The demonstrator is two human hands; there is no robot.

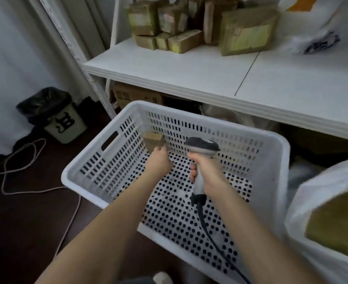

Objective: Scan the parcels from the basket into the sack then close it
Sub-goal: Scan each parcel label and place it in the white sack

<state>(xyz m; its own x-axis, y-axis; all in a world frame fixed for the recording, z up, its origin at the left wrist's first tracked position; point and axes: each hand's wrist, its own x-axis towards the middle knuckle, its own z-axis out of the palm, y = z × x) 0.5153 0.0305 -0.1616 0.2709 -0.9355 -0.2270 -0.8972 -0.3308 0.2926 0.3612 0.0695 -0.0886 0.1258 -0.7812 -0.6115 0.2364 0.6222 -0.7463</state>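
A white basket (77,168) with slotted walls and a dotted floor fills the middle of the view, standing on a dark floor. The left hand (158,162) reaches in toward 11 o'clock of the basket, fingers curled round the lower end of a small brown parcel (153,140), which sits close against the far wall; whether the parcel rests on the basket floor or is lifted off it cannot be told. Just beside it, at 1 o'clock from that hand, the right hand (208,173) is wrapped tight round the grip of a grey scanner (202,146), whose head points toward the far wall, with its dark cord (208,230) trailing back to 5 o'clock. At 4 o'clock of the basket a white sack (314,198) stands with its mouth open, and a larger brown package (341,228) shows inside it. At 12 o'clock runs a white shelf (189,68) bearing a stack of brown boxes (181,25). At 9 o'clock a small bin (66,128) with a black liner stands by a loose pale cable (23,158)
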